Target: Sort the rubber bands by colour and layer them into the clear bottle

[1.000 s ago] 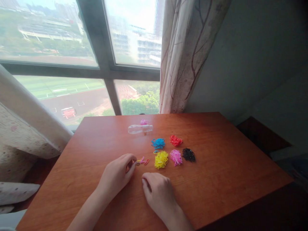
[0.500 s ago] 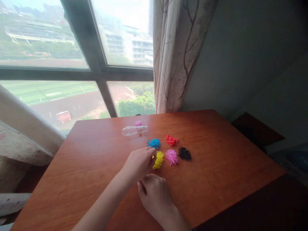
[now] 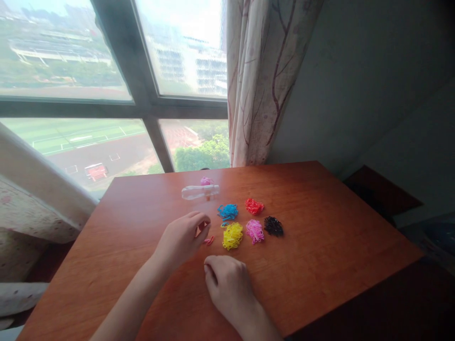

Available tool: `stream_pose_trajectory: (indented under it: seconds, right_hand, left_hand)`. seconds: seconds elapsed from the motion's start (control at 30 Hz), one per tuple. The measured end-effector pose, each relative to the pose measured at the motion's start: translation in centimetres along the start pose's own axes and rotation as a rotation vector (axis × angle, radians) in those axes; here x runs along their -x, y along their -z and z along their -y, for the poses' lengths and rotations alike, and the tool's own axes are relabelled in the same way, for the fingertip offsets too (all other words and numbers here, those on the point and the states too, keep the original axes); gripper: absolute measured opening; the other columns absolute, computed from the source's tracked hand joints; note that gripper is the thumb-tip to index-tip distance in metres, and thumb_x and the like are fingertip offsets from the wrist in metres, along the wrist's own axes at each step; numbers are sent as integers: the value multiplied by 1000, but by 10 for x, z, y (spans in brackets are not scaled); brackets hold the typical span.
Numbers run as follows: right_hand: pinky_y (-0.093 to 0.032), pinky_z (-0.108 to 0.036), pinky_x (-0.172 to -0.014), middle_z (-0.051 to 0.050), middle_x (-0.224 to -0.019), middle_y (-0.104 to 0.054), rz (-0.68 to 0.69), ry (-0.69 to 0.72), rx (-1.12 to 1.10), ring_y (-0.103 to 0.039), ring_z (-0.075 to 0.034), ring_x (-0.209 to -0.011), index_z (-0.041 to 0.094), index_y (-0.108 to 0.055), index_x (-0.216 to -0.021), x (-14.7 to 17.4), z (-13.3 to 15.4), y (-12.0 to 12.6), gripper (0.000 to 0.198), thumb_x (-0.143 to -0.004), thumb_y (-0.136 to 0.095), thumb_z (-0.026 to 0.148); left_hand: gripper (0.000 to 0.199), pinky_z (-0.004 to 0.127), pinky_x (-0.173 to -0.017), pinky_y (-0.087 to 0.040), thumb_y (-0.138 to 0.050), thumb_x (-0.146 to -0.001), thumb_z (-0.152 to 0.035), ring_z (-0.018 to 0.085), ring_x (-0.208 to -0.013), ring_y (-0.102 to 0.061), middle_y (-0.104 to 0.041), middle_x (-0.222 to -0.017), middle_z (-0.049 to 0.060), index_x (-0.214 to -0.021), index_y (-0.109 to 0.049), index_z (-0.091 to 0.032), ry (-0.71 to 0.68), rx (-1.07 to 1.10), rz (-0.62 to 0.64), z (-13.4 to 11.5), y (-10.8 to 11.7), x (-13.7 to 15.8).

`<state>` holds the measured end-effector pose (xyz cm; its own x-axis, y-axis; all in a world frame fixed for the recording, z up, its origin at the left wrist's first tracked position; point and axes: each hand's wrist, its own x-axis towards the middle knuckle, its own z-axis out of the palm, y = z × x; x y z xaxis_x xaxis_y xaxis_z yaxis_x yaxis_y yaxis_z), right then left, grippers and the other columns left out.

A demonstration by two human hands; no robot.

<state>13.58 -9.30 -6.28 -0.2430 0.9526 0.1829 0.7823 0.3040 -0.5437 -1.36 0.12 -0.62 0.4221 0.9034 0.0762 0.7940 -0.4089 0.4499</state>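
Observation:
My left hand (image 3: 181,237) hovers left of a yellow pile of small loom bands (image 3: 232,236). Its thumb and index tips come close together in a pinch; whatever may be between them is too small to make out. Below those fingertips lie a few reddish-pink bands (image 3: 209,240), partly covered by the hand. My right hand (image 3: 229,282) rests on the table nearer to me, fingers curled and thumb against the index finger, its contents hidden. Farther up are piles of blue bands (image 3: 228,211), red bands (image 3: 254,206), pink bands (image 3: 255,231) and black bands (image 3: 273,226).
A clear plastic object (image 3: 200,192), long and narrow, lies toward the back of the wooden table (image 3: 313,279), with a pink bundle (image 3: 206,181) behind it. A window (image 3: 149,109) and a patterned curtain (image 3: 263,80) border the far edge.
My left hand has drawn back leftward from the yellow pile, uncovering it and the reddish-pink bands. A blue-and-yellow bit now shows between the blue and yellow piles. My right hand stays nearly still.

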Motion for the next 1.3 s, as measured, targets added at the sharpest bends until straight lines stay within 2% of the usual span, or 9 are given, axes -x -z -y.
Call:
stream_pose_trajectory:
  seconds: [0.17, 0.37, 0.53, 0.73, 0.8, 0.93, 1.03, 1.2, 1.3]
  right_hand:
    - [-35, -25, -63, 1, -78, -69, 7, -23, 33, -64, -16, -72, 23, -61, -88, -2, 1, -2, 14, -89, -51, 12]
    - [-39, -27, -61, -3, -84, -72, 79, -89, 128, -68, -20, -75, 22, -62, -105, -13, 10, 1, 18, -91, -53, 16]
    - [-44, -29, -62, -7, -89, -74, 132, -147, 164, -70, -23, -77, 21, -60, -120, -25, 19, 0, 29, -93, -53, 20]
    - [-48, -30, -65, -12, -93, -74, 163, -209, 193, -72, -26, -82, 17, -59, -126, -39, 27, -5, 33, -94, -51, 19]
    - [-48, -30, -65, -12, -92, -74, 169, -223, 197, -72, -26, -82, 16, -60, -124, -43, 29, -5, 30, -95, -50, 19]
    - [-46, -29, -64, -10, -88, -74, 184, -239, 195, -72, -26, -81, 18, -65, -107, -47, 31, -4, 19, -96, -48, 18]
    - [-44, -28, -62, -9, -88, -74, 172, -218, 200, -71, -25, -80, 19, -64, -103, -46, 29, -5, 17, -95, -50, 18]
    - [-38, -25, -59, -6, -82, -74, 132, -150, 157, -70, -21, -75, 20, -65, -93, -35, 22, -7, 12, -92, -53, 16]
    - [-34, -23, -58, -2, -75, -72, 62, -124, 88, -68, -17, -68, 21, -64, -86, -24, 14, -5, 11, -89, -55, 15]
  left_hand:
    - [20, 25, -61, -38, -46, -90, -30, 16, -68, -59, -65, -79, 1, -83, -62, -21, 83, 12, 5, 24, 0, 26]
    - [22, 27, -68, -41, -44, -92, -32, 18, -75, -61, -67, -83, 3, -86, -63, -21, 120, 39, 13, 41, -6, 39]
    - [22, 28, -69, -42, -43, -91, -32, 19, -76, -61, -67, -83, 3, -83, -61, -22, 139, 42, 14, 43, -7, 36]
    - [16, 27, -68, -42, -45, -89, -29, 19, -77, -62, -66, -87, 2, -85, -59, -23, 156, 35, 7, 40, -11, 40]
    - [15, 28, -68, -42, -45, -89, -28, 19, -78, -62, -66, -87, 2, -85, -59, -23, 155, 38, 13, 40, -11, 41]
    - [15, 28, -71, -43, -44, -89, -27, 20, -80, -62, -66, -89, 3, -86, -58, -23, 149, 49, 19, 41, -11, 41]
    - [14, 28, -71, -43, -44, -89, -26, 20, -81, -62, -66, -90, 3, -86, -58, -23, 145, 53, 23, 41, -11, 41]
    - [15, 28, -70, -43, -44, -89, -26, 19, -80, -62, -66, -90, 2, -88, -58, -23, 147, 38, 26, 42, -13, 41]
    - [16, 28, -70, -42, -43, -90, -26, 19, -80, -62, -66, -90, 2, -88, -58, -23, 148, 34, 30, 42, -13, 41]
